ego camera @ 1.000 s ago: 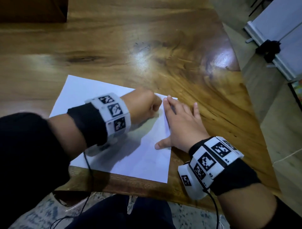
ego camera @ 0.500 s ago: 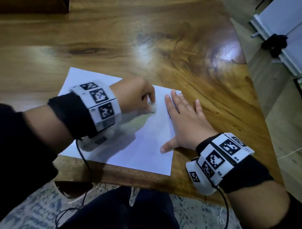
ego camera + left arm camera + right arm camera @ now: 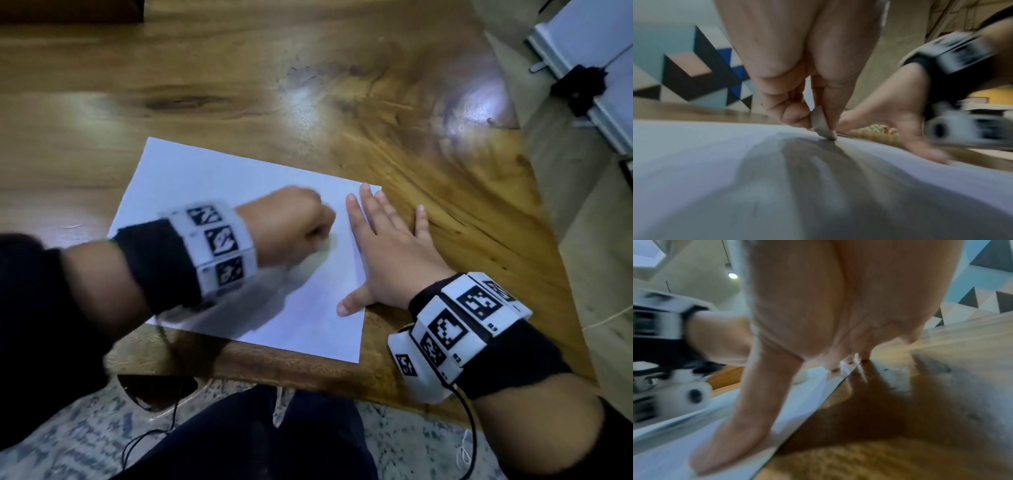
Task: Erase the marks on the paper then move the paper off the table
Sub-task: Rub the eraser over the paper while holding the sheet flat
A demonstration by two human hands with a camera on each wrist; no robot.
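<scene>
The white paper [image 3: 212, 192] lies flat on the wooden table [image 3: 308, 85], near the table's front edge, its corners skewed to that edge. No marks can be made out on it; the sheet is blurred and partly in shadow. On its right half stands a small grey eraser [image 3: 821, 125], tilted, its lower end touching the sheet. The left hand [image 3: 291, 222] pinches the eraser between thumb and curled fingers, knuckles up, directly above the point of contact. Just beside it, the right hand [image 3: 387, 253] lies flat with straight, spread fingers across the paper's right edge: thumb [image 3: 731, 439] and first fingers press on the sheet, the little finger rests on bare wood. Both wrists carry white bands with black square patterns. Beyond the table's right side is pale flooring.
</scene>
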